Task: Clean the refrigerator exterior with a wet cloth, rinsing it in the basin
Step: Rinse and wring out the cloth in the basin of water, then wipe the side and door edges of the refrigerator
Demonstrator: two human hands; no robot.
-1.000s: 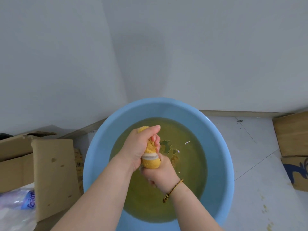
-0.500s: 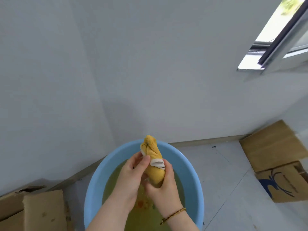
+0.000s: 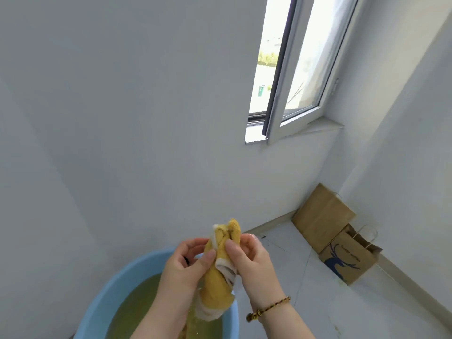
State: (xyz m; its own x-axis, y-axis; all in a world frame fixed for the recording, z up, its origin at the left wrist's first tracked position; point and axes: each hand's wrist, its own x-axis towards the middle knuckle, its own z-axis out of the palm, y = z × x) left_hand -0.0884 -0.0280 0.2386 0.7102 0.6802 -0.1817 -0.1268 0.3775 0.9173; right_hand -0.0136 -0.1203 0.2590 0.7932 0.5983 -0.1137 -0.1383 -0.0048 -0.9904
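Observation:
A twisted yellow cloth with a white edge (image 3: 217,280) hangs upright between both hands, above the blue basin (image 3: 107,297). My left hand (image 3: 186,267) pinches it from the left with thumb and fingers. From the right, my right hand (image 3: 249,260) grips it, thumb across the front; a beaded bracelet sits on that wrist. The basin holds murky yellow-green water, and the cloth's lower end hangs just above it. No refrigerator is in view.
White walls rise behind the basin. An open window (image 3: 293,69) is at the upper right. Two brown paper bags (image 3: 347,255) lean in the right corner on the pale tiled floor (image 3: 318,302).
The cloth came up out of the water, held by both hands. My view tilted up and right, so the window appeared and the basin slid to the bottom edge.

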